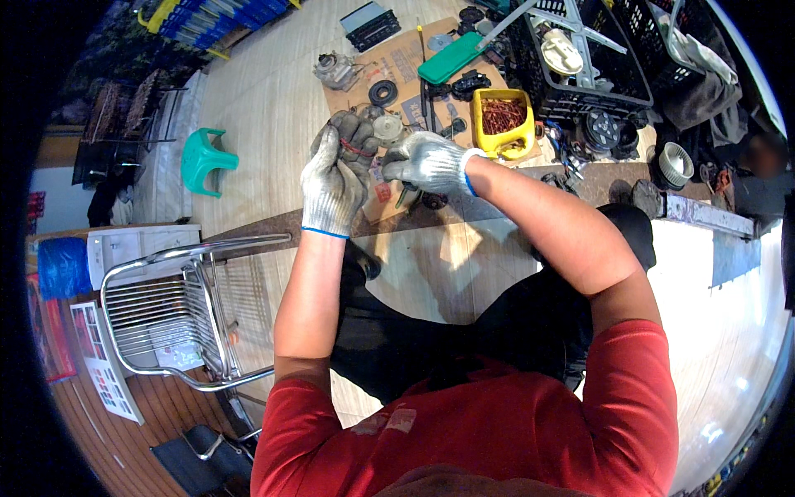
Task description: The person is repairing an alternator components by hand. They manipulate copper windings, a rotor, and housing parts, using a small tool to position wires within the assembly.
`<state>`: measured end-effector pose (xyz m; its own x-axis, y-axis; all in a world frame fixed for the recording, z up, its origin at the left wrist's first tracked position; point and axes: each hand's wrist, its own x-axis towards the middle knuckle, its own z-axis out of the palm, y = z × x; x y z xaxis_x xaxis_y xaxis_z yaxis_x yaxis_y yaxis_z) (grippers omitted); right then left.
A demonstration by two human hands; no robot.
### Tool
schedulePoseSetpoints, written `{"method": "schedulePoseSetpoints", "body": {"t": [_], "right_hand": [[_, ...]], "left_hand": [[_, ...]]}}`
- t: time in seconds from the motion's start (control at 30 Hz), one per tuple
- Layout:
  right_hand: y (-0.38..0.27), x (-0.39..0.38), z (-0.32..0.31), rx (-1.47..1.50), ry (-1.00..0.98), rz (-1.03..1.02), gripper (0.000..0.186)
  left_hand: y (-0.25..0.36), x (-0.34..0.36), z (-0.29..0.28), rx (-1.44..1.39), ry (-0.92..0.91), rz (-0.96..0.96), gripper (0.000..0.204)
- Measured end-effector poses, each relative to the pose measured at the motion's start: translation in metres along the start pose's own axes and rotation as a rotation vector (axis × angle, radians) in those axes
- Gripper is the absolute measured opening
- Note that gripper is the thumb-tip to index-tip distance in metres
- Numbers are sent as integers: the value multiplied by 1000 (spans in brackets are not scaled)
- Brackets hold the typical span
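Observation:
Both my hands wear white knit gloves with blue cuffs, dirty grey at the fingers. My left hand point(334, 174) is raised, its fingers curled around something dark that I cannot make out. A thin red strip point(356, 150) crosses near its fingers. Close to it, my right hand point(429, 162) has its fingers bent inward; what they hold is hidden. Between and just beyond the hands shows a round greyish metal part point(387, 127); I cannot tell whether it is held or lies on the cardboard. Behind them is a flattened cardboard sheet point(396, 62) with scattered parts.
A yellow container point(527, 132) of reddish-brown pieces stands right of my hands. Beyond are a black ring point(383, 93), a metal motor-like part point(335, 71), a green paddle-shaped piece point(451, 60) and a black crate point(638, 93). Left are a green stool point(199, 162) and a metal chair point(166, 319).

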<state>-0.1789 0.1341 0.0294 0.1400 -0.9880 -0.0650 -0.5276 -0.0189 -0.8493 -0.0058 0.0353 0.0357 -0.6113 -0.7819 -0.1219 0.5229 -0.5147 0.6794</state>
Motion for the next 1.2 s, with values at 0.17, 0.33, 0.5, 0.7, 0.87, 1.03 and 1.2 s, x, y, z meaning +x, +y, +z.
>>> {"method": "schedulePoseSetpoints", "body": {"t": [0.17,0.33,0.5,0.7,0.87,1.03,1.2], "right_hand": [[35,10,2,-19,5,-126,39],[-5,-10,-38,189,-168,166,29],[-9,-11,-43,474,-174,312,25],[-11,-7,-48,286,-74,252,29],[-13,-5,-54,-2,46,54,40],[-11,-5,-47,-8,78,14,40],[-14,-1,-31,-11,105,24,36]], "left_hand": [[8,4,-9,-132,-246,-153,29],[18,-7,1,151,-253,-245,37],[27,-15,-14,639,-174,-355,39],[25,-19,1,926,-262,-366,37],[22,-22,8,993,-238,-365,37],[17,-18,8,926,-186,-336,40],[6,-4,-11,546,-168,-181,42]]}}
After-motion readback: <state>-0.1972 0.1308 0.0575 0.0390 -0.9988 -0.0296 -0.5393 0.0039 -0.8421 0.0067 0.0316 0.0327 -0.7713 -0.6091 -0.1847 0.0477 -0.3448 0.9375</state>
